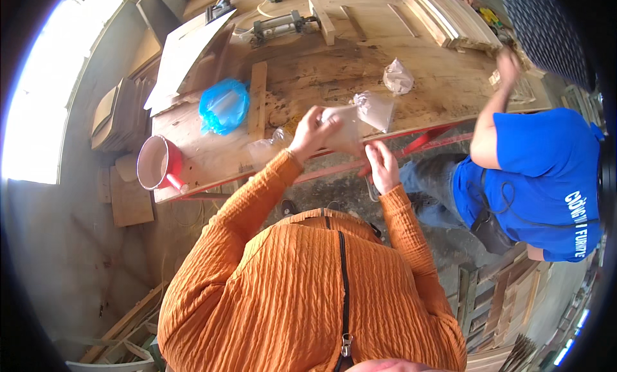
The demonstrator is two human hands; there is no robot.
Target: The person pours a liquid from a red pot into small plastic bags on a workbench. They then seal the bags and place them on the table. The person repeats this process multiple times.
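Observation:
In front of me at the table's edge, my left hand pinches the upper side of a clear plastic bag, slightly blurred. My right hand is closed just below and to the right of it, near the bag's lower corner. What its fingers grip is hidden. Right beside the held bag, another plastic bag with pale contents lies on the table edge. A small knotted bag sits farther back. Left of my left hand lies a crumpled clear bag.
On the wooden table are a blue plastic bag, a red pot, a wood strip, a metal cylinder clamp and stacked boards. A co-worker in a blue shirt stands close on my right, one arm over the table.

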